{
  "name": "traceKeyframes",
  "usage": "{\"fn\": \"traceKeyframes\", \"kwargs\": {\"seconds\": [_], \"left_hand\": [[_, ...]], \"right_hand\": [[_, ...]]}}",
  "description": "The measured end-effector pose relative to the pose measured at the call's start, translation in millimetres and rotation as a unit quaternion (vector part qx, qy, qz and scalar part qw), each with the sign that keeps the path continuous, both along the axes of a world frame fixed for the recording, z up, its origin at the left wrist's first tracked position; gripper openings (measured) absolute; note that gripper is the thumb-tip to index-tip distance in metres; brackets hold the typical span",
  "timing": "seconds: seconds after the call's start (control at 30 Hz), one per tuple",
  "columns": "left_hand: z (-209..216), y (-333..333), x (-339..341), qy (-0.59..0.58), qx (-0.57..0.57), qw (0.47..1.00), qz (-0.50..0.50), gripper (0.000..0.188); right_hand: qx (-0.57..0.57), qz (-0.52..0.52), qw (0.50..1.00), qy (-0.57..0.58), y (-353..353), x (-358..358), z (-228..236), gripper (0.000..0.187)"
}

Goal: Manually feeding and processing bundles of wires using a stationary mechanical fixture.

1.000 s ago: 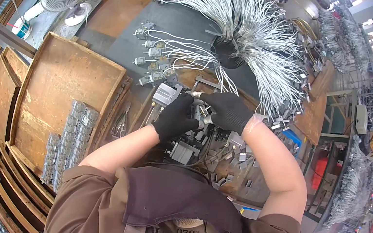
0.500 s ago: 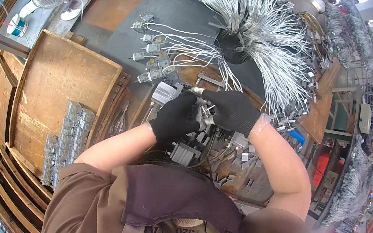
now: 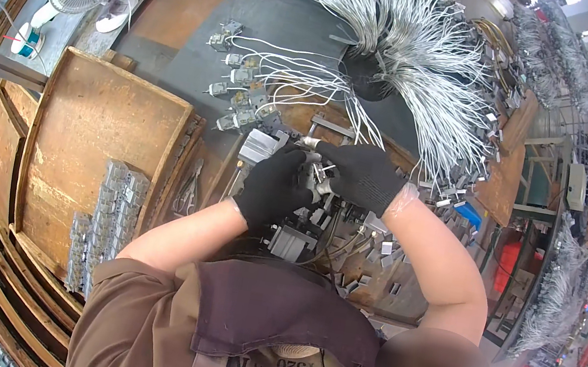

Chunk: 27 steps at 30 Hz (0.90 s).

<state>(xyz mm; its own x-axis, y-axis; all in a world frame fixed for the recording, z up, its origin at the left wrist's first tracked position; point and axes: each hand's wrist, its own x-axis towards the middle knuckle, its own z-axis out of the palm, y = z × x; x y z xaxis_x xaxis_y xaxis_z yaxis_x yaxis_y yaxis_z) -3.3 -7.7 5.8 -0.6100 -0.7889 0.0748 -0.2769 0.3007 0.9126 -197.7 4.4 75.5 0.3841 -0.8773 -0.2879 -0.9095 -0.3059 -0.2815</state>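
Currently, in the head view, the work sits mid-tabletop (image 3: 399,298), where two dark-gloved hands meet over a small metal part (image 3: 319,173). Left hand (image 3: 274,189): fingers curled at the near-left side of the part; contact points are covered by the glove, so cannot tell whether it grips or merely steadies. Right hand (image 3: 364,175): reaches in from the right, pale-tipped index finger and thumb apart, one on the far side of the part, one on the near side; cannot tell whether they pinch it. Silver block (image 3: 259,146) just left of the hands; second silver block (image 3: 289,243) nearer the body. Loose metal pieces (image 3: 387,252) lie scattered to the right. Beyond: grey wired units (image 3: 240,75) with white leads, and a large fanned bundle of white wires (image 3: 441,91). Pliers (image 3: 188,191) lie left, beside a wooden tray (image 3: 102,144). Judgement: step in hand looks like close two-handed fitting or adjusting of the part; the next move seems to call for a steady left hand and precise right fingertips.
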Motion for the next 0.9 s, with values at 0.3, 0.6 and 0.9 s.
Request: {"fn": "traceKeyframes", "kwargs": {"seconds": [0.3,0.6,0.9], "left_hand": [[-26,-10,-9,0.07,0.077,0.995,0.001,0.04],[-16,-3,-3,0.071,0.298,0.952,-0.016,0.033],[-17,18,-13,0.074,0.378,0.922,-0.038,0.043]], "right_hand": [[0.044,-0.136,0.982,-0.124,15,12,3,0.06],[-0.204,-0.078,0.975,-0.052,26,1,32,0.03],[-0.091,-0.068,0.991,-0.071,62,6,-22,0.038]]}}
